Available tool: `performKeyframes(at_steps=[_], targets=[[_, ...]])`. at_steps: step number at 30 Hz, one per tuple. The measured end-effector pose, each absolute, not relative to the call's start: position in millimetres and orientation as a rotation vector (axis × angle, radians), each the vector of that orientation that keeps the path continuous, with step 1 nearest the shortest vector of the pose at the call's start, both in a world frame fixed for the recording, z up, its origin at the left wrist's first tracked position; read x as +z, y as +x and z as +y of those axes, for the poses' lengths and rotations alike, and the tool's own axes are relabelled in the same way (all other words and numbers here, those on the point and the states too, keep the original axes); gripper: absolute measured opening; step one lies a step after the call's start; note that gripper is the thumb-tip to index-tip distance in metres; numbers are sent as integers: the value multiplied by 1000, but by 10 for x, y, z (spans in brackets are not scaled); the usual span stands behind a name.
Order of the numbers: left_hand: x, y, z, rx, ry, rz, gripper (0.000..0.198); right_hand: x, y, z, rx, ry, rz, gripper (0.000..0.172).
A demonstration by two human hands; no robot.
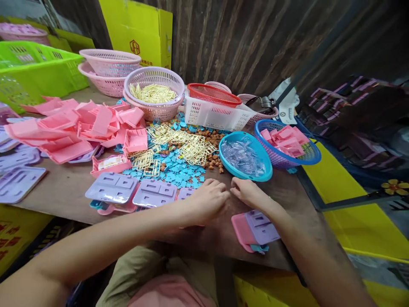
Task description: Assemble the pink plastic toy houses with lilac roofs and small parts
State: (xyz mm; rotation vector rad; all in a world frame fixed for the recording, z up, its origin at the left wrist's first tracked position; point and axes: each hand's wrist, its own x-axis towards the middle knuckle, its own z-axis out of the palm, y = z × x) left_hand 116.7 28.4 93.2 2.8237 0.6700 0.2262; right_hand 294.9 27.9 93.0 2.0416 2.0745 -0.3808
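Observation:
My left hand (211,199) is closed, its knuckles up, over the table's front part. Close by on its right, my right hand (248,192) is closed too, just below the turquoise basin (267,170) of clear plastic parts. Whatever the fingers of either hand hold is hidden. Purple plastic panels (154,192) on pink parts lie in a row left of my left hand, one partly covered by it. Under my right forearm is another purple panel (260,226) on a pink piece. Small blue pieces (182,170) are heaped beyond my left hand.
Cream sprue frames (194,149) and brown pieces (214,160) lie on the blue heap. Pink trays (70,123) are piled at left. A blue basket (287,161) of pink parts stands at right. Behind are a white basket (217,114), a lilac basket (155,74) and a green crate (41,76).

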Motion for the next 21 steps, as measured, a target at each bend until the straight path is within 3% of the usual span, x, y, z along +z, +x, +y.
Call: performKeyframes(at_steps=[4, 7, 10, 14, 17, 21], targets=[[1115, 1350, 450, 125, 2743, 596, 34, 1122, 2956, -218, -464, 2396, 2341, 23], [1120, 1051, 478, -20, 2801, 475, 60, 1066, 2931, -605, -1025, 2906, 2359, 24], [1029, 668, 481, -320, 2779, 608, 80, 893, 2802, -819, -1714, 3061, 2102, 30], [945, 483, 495, -283, 2704, 577, 72, 673, 2475, -829, -2206, 2904, 2031, 26], [950, 569, 488, -141, 2585, 668, 63, 589, 2262, -792, -2093, 2909, 2268, 18], [943, 699, 422, 52, 2327, 849, 58, 543, 2171, -827, -1308, 3009, 2756, 6]])
